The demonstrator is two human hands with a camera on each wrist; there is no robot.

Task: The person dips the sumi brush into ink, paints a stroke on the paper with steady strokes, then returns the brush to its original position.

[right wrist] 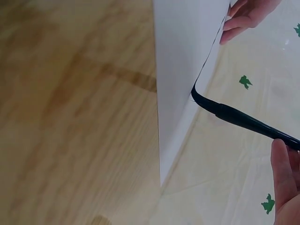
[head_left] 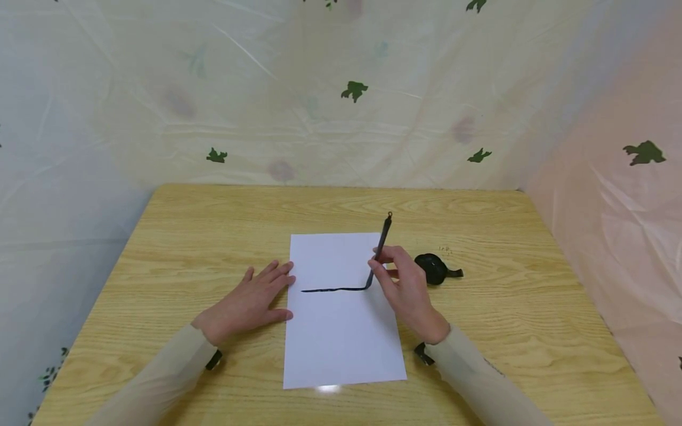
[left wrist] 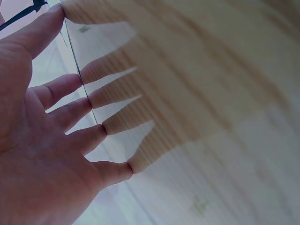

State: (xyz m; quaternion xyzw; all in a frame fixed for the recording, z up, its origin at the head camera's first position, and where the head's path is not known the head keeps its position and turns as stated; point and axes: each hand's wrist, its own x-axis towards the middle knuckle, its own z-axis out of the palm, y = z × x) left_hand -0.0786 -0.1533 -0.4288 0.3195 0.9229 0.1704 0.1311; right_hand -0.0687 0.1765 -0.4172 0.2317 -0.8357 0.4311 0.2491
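A white sheet of paper [head_left: 341, 343] lies on the wooden table, with a black ink line [head_left: 333, 290] running across it. My right hand [head_left: 409, 293] pinches the dark handle of an ink brush [head_left: 382, 239] between thumb and fingers. The brush leans, and its bent black bristles [right wrist: 201, 99] touch the paper at the right end of the line. With fingers spread, my left hand [head_left: 247, 306] rests on the table, its fingertips at the sheet's left edge. In the left wrist view its fingertips [left wrist: 119, 171] meet the tabletop.
A small black ink dish [head_left: 433, 269] with a short handle stands just right of the right hand. Faint marks are on the wood behind it. A pale curtain [head_left: 298, 112] with green leaf shapes hangs behind the table [head_left: 213, 219] and along its sides.
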